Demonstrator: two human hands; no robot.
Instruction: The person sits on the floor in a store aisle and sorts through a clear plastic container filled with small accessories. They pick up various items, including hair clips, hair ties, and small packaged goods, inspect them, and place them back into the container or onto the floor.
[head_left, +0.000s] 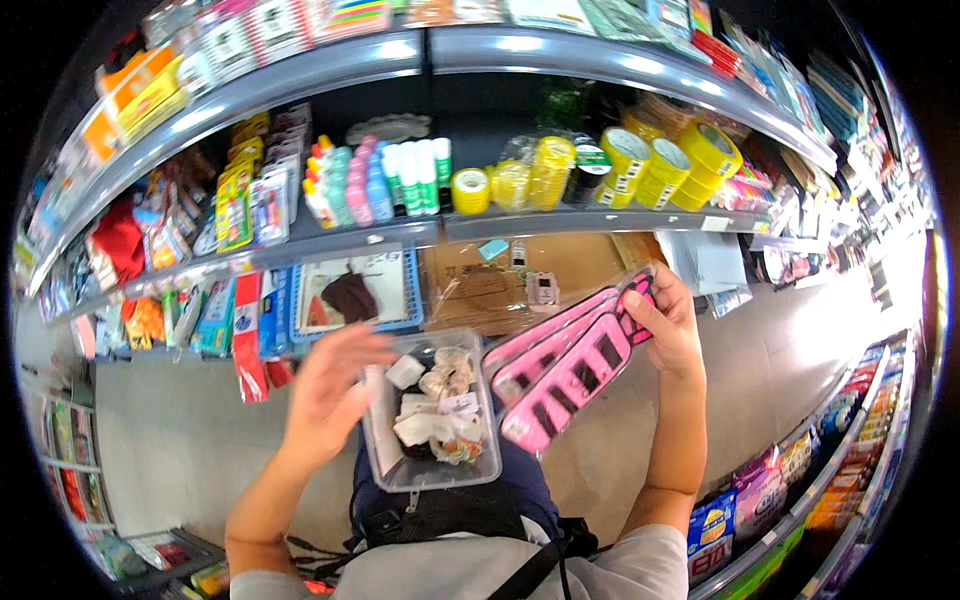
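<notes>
Several flat pink items with black bars (568, 382), in clear packaging and topped by bow shapes, are fanned out from my right hand (670, 315), which grips them at their bow ends. My left hand (330, 390), blurred, has its fingers apart at the upper left edge of a clear plastic box (439, 480); whether it touches the rim I cannot tell. The box lies over my lap and holds crumpled white tags and small bagged items (441, 420). Beyond it, a cardboard box (480, 296) on the low shelf contains a pink tag-like item (542, 291).
Shelves curve across the front, with yellow tape rolls (622, 165), glue bottles (358, 184) and hanging packets. A blue basket (415, 289) stands at the low left, a red packet (247, 337) beside it. Another stocked shelf (795, 480) runs along the lower right.
</notes>
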